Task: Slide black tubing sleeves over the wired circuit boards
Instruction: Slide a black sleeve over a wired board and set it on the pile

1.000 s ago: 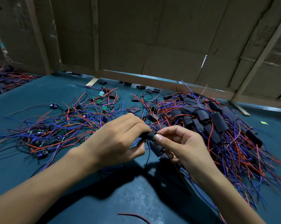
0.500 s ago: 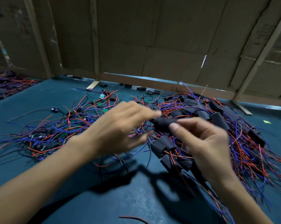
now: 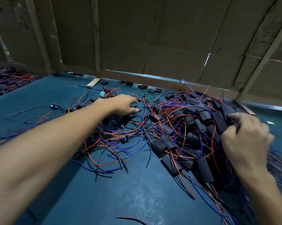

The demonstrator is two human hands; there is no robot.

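Two hands, two jobs: your left hand (image 3: 123,105) reaches out across the tangle and touches a loose sleeve (image 3: 138,109) on the mat (image 3: 137,192), fingertips closing on it, though I cannot tell whether the pinch has landed. Your right hand (image 3: 245,140) sits on the finished pile (image 3: 202,135) at the right, fingers curled, thumb and fingers seemingly pinching a sleeved board (image 3: 232,122) at the pile's top; the blur hides the exact grip.

By my reading you are between units: one covered board going onto the pile, one fresh sleeve being fetched. Next you need that sleeve firmly pinched, then a bare board (image 3: 102,93) pulled free from the unsleeved wires (image 3: 104,137) on the left, its leads fed through the sleeve's mouth first.

More spare sleeves (image 3: 154,90) lie along the far edge beneath the cardboard wall (image 3: 153,46), which leaves little room beyond them. Near you the mat lies open between the two heaps, a good place to bring both hands together. Mind the looped red and blue leads around your left wrist; they could drag when you draw back
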